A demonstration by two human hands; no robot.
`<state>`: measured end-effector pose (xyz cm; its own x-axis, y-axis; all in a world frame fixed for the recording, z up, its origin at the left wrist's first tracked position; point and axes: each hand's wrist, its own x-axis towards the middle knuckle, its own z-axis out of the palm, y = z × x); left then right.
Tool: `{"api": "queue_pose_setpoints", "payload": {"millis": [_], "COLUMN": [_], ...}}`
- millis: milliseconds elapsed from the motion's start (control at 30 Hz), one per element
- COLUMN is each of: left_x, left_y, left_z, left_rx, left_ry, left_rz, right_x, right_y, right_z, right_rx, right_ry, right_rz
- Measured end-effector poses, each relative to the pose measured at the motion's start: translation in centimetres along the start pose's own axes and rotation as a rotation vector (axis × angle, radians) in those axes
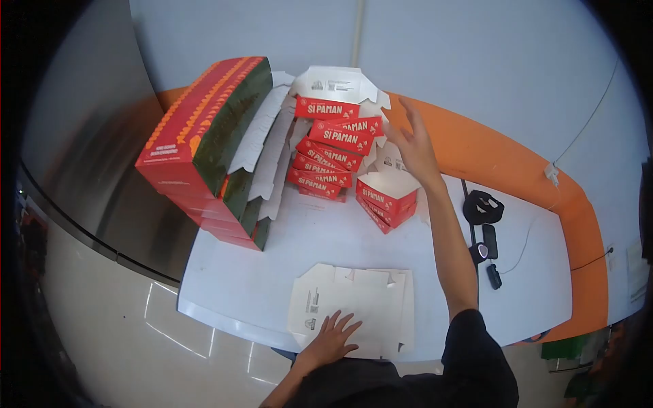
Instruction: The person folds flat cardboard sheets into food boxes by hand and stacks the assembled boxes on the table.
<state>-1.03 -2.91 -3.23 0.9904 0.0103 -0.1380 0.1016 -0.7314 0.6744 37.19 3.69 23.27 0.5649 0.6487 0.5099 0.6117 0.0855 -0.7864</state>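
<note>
My left hand (331, 342) lies with spread fingers on a flat white cardboard sheet (371, 299) near the table's front edge; more sheets show under its right side. My right hand (413, 141) is raised at the right of a tall stack of folded red and white boxes (340, 138), its fingers apart and nothing visible between them. Whether it touches the stack's edge I cannot tell. Below and left of that hand stands a shorter stack of open red boxes (386, 197) with white insides.
Large red and green boxes (204, 115) pile up at the left, with white flaps sticking out. At the right of the white table (231, 292) lie a black strap (483, 207), a phone-like device (490, 241), a round-faced object (479, 252) and a small black item (494, 276).
</note>
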Motion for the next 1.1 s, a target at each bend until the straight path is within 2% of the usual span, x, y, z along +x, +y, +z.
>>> {"api": "queue_pose_setpoints", "payload": {"millis": [67, 167, 300, 367, 400, 467, 500, 567, 700, 800, 900, 933, 1000, 1033, 1100], "left_x": [1.5, 4.0, 6.3, 6.5, 6.0, 6.2, 6.3, 6.1, 6.1, 6.6, 6.2, 5.9, 5.1, 4.6, 3.0], "left_y": [0.3, 1.0, 0.3, 0.2, -0.1, 0.7, 1.0, 0.9, 2.6, 4.1, 4.7, 4.4, 4.4, 4.5, 3.7], "left_z": [1.1, 2.7, 6.7, 8.4, 9.5, 9.6, 9.6, 9.2, 4.5, 0.2, -3.0, -3.4, -3.9, -4.0, -4.3], "left_rx": [0.007, 0.08, 0.21, 0.209, 0.144, 0.133, 0.134, 0.012, -0.141, -0.183, -0.413, -0.519, -0.671, -0.746, -0.692], "left_ry": [0.019, -0.046, -0.124, -0.186, -0.013, -0.09, -0.135, -0.047, 0.144, 0.161, 0.069, 0.007, 0.055, 0.079, 0.096], "left_rz": [0.098, 0.249, 0.373, 0.388, 0.449, 0.373, 0.335, 0.3, 0.231, 0.162, 0.1, 0.0, -0.017, -0.023, -0.058], "right_x": [-4.7, -13.1, -27.6, -34.5, -38.6, -46.4, -49.0, -52.3, -52.9, -50.0, -45.5, -44.5, -43.0, -42.5, -41.6], "right_y": [1.7, 5.4, 9.5, 7.6, 7.1, 6.8, 5.6, 3.4, 2.9, 2.1, 0.1, 0.3, 1.0, 1.3, 2.2], "right_z": [-1.7, -4.6, -7.8, -8.6, -9.1, -9.8, -9.7, -8.7, -7.2, -6.0, -4.9, -4.3, -3.3, -2.6, -1.6], "right_rx": [-0.095, -0.091, 0.076, 0.032, -0.106, -0.355, -0.338, -0.3, -0.208, -0.349, -0.255, -0.253, -0.246, -0.204, -0.124], "right_ry": [-0.011, -0.037, -0.008, -0.068, -0.201, -0.473, -0.481, -0.49, -0.275, -0.202, -0.051, -0.054, -0.056, -0.007, 0.094], "right_rz": [0.007, 0.172, 0.559, 0.8, 0.787, 0.759, 0.839, 0.981, 0.829, 0.691, 0.483, 0.388, 0.196, 0.188, 0.163]}}
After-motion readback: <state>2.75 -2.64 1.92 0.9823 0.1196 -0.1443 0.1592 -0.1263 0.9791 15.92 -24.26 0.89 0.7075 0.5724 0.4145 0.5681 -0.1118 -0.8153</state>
